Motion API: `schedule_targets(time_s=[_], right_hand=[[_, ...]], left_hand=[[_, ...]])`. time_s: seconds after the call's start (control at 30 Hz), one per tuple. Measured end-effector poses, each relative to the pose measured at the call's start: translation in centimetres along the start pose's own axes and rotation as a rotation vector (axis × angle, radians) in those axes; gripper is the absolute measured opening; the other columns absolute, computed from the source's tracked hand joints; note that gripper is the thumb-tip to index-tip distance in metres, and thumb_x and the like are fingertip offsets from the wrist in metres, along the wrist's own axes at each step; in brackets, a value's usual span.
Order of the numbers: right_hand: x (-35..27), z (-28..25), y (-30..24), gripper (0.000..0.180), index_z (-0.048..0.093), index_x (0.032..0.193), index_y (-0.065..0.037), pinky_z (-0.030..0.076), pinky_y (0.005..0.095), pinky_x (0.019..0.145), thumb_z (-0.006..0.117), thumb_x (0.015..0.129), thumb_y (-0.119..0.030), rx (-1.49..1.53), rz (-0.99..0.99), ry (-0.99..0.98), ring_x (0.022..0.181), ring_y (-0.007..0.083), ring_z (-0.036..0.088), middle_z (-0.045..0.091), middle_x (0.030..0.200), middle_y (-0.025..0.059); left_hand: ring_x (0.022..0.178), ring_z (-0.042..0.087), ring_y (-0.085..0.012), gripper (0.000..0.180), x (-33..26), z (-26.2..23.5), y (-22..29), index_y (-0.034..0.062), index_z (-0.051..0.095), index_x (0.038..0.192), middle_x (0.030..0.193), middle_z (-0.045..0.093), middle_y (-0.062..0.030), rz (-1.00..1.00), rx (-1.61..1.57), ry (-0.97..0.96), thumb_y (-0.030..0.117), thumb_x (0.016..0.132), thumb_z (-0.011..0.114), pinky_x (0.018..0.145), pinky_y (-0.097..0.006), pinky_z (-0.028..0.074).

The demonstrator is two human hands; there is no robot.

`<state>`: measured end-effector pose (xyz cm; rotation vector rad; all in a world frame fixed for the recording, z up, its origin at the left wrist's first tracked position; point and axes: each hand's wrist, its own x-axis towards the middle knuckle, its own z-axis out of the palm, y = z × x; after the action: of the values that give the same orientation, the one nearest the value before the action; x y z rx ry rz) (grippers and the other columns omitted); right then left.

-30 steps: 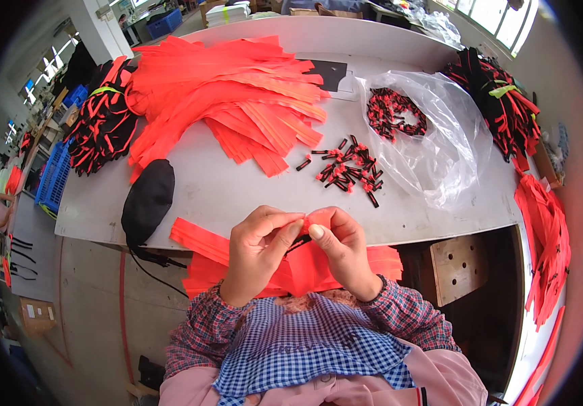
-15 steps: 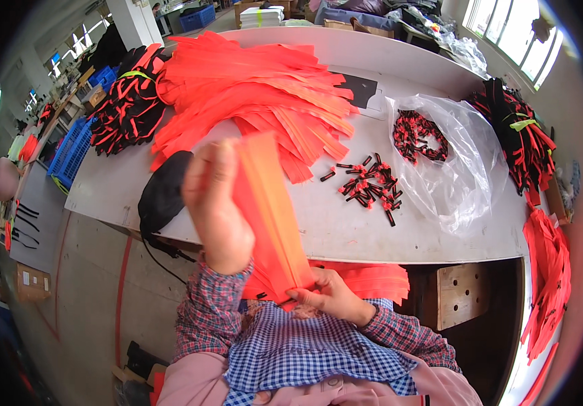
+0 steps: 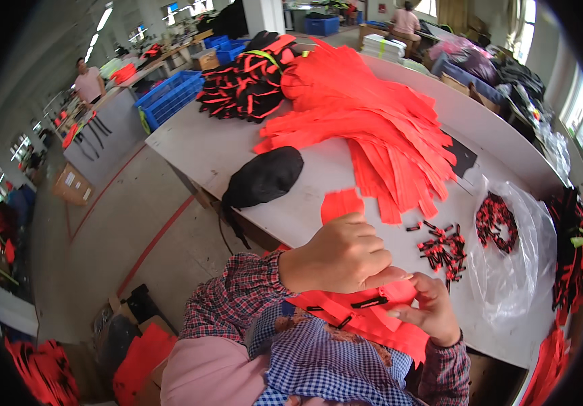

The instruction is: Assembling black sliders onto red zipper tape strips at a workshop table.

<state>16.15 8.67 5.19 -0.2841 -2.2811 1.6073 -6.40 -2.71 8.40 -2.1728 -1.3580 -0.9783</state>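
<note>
An orange-red zipper strip (image 3: 341, 203) runs through my closed left hand (image 3: 346, 254), its free end standing up beyond the knuckles. Close beside it, my right hand (image 3: 430, 308) pinches the strip's lower end between thumb and fingers. A black pull tab (image 3: 370, 302) lies on the red tape just below the left fingers. More red zipper strips (image 3: 400, 338) with small black pulls rest across my lap, over a blue checked apron (image 3: 325, 362). The exact point of contact between the fingertips is partly hidden.
On the table, a large fan of red strips (image 3: 373, 115) lies beyond my hands. Loose black-and-red pulls (image 3: 442, 250) sit right, beside a clear plastic bag (image 3: 515, 284) holding more. A black pouch (image 3: 264, 177) lies left; tied black-and-red bundles (image 3: 244, 84) stand behind. Two people are farther off.
The view has swung left. My left hand has come down from the raised strip and turned over, now close to my right hand at the strip's lower end.
</note>
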Motion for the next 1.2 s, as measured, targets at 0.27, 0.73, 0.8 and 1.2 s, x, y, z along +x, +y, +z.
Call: schedule_targets(time_s=[0.27,0.73,0.8,1.2], right_hand=[[-2.9,-2.6,2.3,0.019,0.067,0.084,0.006,0.043,0.0246,0.054,0.082,0.076,0.0,-0.016,0.221,0.061,0.064,0.0021,0.05,0.071,0.077,0.0023],[-4.7,-3.7,1.4,0.025,0.064,0.072,0.002,0.045,0.0361,0.05,0.083,0.069,-0.014,-0.758,0.341,0.142,0.049,0.0273,0.059,0.059,0.059,0.0172],[-4.6,-2.7,1.6,0.025,0.064,0.073,0.001,0.046,0.0379,0.052,0.082,0.069,-0.016,-0.815,0.301,0.117,0.053,0.0302,0.061,0.061,0.061,0.0176],[-5.3,-3.6,0.0,0.017,0.059,0.074,0.002,0.043,0.0291,0.055,0.075,0.074,0.001,-0.746,0.178,0.441,0.054,0.0131,0.052,0.056,0.059,0.0059]], left_hand=[[0.088,0.058,-0.0234,0.034,-2.5,1.3,-6.1,0.0103,0.06,0.081,0.079,0.057,-0.0037,-0.126,0.177,-0.041,0.042,0.086,0.069,0.092,-0.045,0.039],[0.084,0.064,-0.0261,0.016,-7.9,10.2,-2.6,0.0062,0.066,0.092,0.082,0.065,-0.0078,-0.156,-0.304,-0.262,0.02,0.085,0.069,0.082,-0.04,0.049],[0.086,0.067,-0.0293,0.017,-7.8,10.9,-0.4,0.0043,0.068,0.096,0.086,0.068,-0.0108,-0.256,-0.357,-0.37,0.016,0.084,0.068,0.076,-0.043,0.052],[0.088,0.066,-0.0321,0.017,-6.6,11.9,2.8,0.0029,0.063,0.109,0.093,0.067,-0.0162,-0.489,-0.753,-0.19,0.01,0.093,0.061,0.075,-0.041,0.052]])
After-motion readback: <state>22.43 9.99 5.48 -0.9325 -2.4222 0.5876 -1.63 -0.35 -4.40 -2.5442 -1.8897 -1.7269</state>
